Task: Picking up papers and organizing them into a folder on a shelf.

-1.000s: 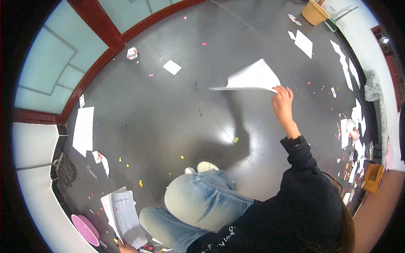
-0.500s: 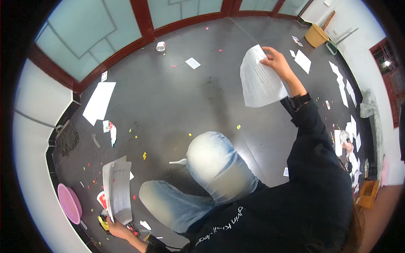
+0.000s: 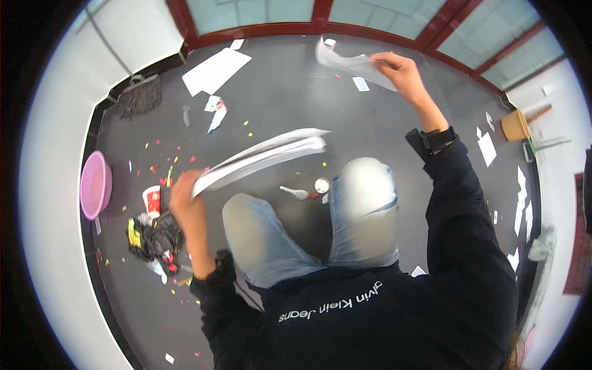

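Observation:
My left hand [image 3: 189, 192] is closed on one end of a sheaf of white paper sheets [image 3: 262, 159], which stretches out to the right above my knees and is blurred by motion. Out ahead on the right, my raised right hand [image 3: 399, 73] pinches the edge of a single paper sheet [image 3: 351, 61], which bends and trails to the left. Between my knees and the sheaf, a white plastic spoon [image 3: 294, 192] lies on the dark floor beside a small round white item [image 3: 322, 185].
To the left are a pink basin [image 3: 97, 185], a red paper cup [image 3: 152, 200], a black plastic bag [image 3: 161, 237] and a mop head [image 3: 140, 97]. A large white sheet [image 3: 216, 71] lies far left. A yellow bucket [image 3: 515, 126] and scattered papers [image 3: 487, 149] line the right side. Coloured scraps dot the floor.
My left hand has lifted the sheaf from low on the left, up and toward the middle. My right hand has moved slightly farther off with its sheet. The view has turned left.

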`<state>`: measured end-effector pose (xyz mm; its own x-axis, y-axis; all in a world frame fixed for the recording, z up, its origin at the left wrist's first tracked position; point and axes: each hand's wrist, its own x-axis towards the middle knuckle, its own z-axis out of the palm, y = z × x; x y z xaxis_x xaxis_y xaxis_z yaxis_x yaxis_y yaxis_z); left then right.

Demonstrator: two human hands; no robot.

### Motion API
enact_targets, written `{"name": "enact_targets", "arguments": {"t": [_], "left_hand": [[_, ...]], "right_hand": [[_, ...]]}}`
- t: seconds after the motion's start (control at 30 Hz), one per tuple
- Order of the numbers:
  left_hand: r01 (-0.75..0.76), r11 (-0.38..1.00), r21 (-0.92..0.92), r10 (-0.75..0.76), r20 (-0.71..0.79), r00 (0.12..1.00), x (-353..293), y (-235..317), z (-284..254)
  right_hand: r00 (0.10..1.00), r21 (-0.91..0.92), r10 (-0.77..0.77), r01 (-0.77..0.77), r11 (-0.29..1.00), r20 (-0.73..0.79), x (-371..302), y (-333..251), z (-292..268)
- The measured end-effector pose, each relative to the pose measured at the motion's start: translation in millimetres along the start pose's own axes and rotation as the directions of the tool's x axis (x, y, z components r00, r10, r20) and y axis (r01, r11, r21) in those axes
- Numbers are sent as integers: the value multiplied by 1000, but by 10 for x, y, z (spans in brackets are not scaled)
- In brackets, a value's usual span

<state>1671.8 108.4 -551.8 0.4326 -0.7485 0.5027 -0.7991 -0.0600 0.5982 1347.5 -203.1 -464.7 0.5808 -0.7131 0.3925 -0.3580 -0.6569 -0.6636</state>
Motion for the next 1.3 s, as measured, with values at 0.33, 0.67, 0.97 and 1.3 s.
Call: {"name": "enact_targets", "arguments": {"t": [0.33, 0.67, 0.97, 1.3], "left_hand": [[72, 977, -199, -105, -156, 982, 24, 465, -147], [157, 928, -339, -214, -139, 967, -342, 247, -792], [82, 948, -307, -145, -188, 971, -253, 12, -818], [275, 947, 167, -210, -326, 922, 171, -510, -673]], "right_hand": [[796, 507, -205, -144, 850, 570, 32, -1226, 830], [794, 512, -212, -142, 847, 570, 207, -1877, 860], [628, 730, -514, -130, 671, 584, 516, -1817, 1019], [526, 629, -405, -368, 684, 748, 1548, -604, 1874]]}}
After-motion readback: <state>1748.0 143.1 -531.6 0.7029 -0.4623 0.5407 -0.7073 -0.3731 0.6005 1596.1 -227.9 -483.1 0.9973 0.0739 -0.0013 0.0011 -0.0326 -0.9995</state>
